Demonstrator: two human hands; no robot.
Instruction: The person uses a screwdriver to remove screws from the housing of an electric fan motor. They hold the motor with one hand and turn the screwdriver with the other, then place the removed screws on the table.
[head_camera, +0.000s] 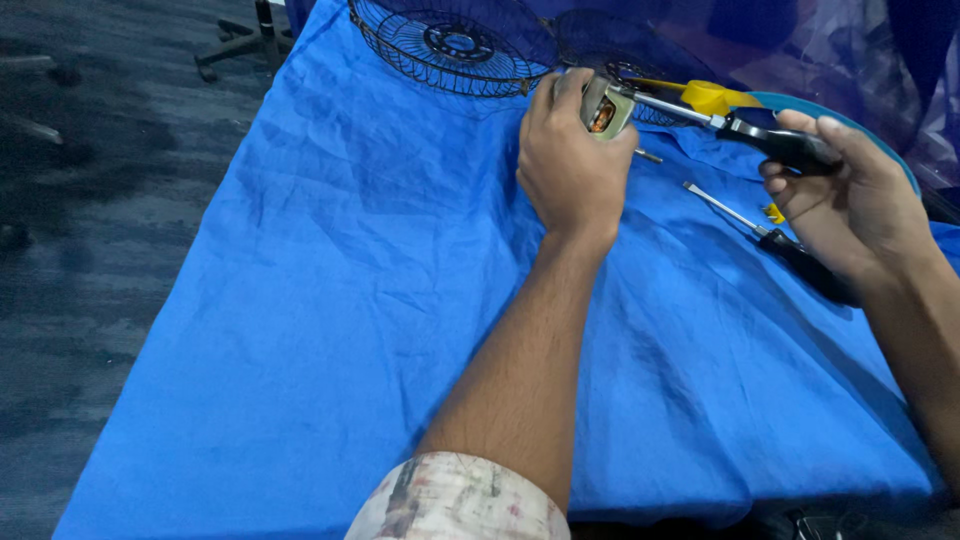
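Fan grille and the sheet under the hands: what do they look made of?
Fan grille: thin dark wire, probably painted or coated metal, judging by its fine radial spokes and rings. Sheet: woven blue cloth, matte, with soft creases and folds across the table.

This looks like a small repair workshop, perhaps an improvised one: a work table draped in a creased blue cloth (330, 300) carries black wire fan guards (450, 45) at its far edge, a spare screwdriver (775, 240) and a small motor part with copper windings (603, 108), while a dark worn floor (90, 200) and the base of a stand (245, 42) lie beyond
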